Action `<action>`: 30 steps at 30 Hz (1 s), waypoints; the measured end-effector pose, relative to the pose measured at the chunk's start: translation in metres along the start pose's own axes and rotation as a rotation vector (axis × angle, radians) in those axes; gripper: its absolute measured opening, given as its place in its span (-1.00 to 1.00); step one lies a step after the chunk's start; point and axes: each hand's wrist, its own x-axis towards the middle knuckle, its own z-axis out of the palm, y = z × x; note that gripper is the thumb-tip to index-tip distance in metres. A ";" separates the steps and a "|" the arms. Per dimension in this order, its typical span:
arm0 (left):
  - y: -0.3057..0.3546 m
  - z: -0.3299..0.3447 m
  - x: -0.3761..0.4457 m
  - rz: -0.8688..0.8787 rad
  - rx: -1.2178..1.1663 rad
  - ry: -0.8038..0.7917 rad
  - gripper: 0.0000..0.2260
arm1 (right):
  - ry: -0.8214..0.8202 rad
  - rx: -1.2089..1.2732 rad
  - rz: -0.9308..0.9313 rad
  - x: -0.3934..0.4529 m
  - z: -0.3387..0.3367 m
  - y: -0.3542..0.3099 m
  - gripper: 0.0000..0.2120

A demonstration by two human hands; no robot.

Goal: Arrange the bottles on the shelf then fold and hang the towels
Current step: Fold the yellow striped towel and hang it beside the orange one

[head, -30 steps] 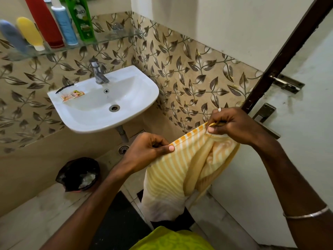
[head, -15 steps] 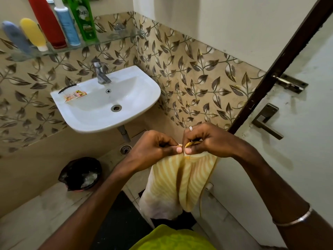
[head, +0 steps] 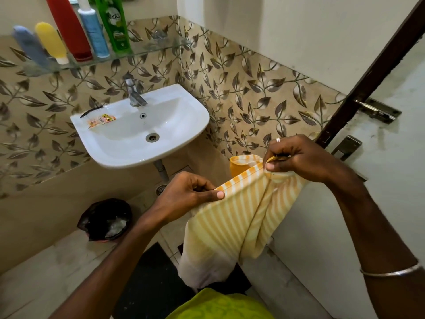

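Note:
A yellow and white striped towel (head: pixel 232 229) hangs folded in front of me, its top edge stretched between my hands. My left hand (head: pixel 186 194) pinches the left end of that edge between thumb and fingers. My right hand (head: pixel 299 158) pinches the right end, held higher, near the door. Several bottles stand in a row on the glass shelf (head: pixel 147 50) at the upper left: a grey-blue one (head: pixel 28 46), a yellow one (head: pixel 50 41), a red one (head: pixel 69 26), a blue one (head: pixel 93 31) and a green one (head: pixel 113 21).
A white sink (head: pixel 184 134) with a steel tap (head: pixel 133 92) hangs on the tiled wall below the shelf. A black-lined bin (head: pixel 105 219) stands on the floor at the left. The door (head: pixel 391 180) with its handle and bolt is on the right. A dark mat (head: pixel 149 279) lies underfoot.
Half a second ago my hands met, bringing the towel's two ends together. Now they have drawn apart again, the right hand rising, and the folded towel's top edge is stretched out.

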 end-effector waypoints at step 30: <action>0.011 0.000 -0.005 -0.040 -0.041 -0.015 -0.82 | -0.124 0.145 -0.103 0.005 0.038 -0.001 -0.85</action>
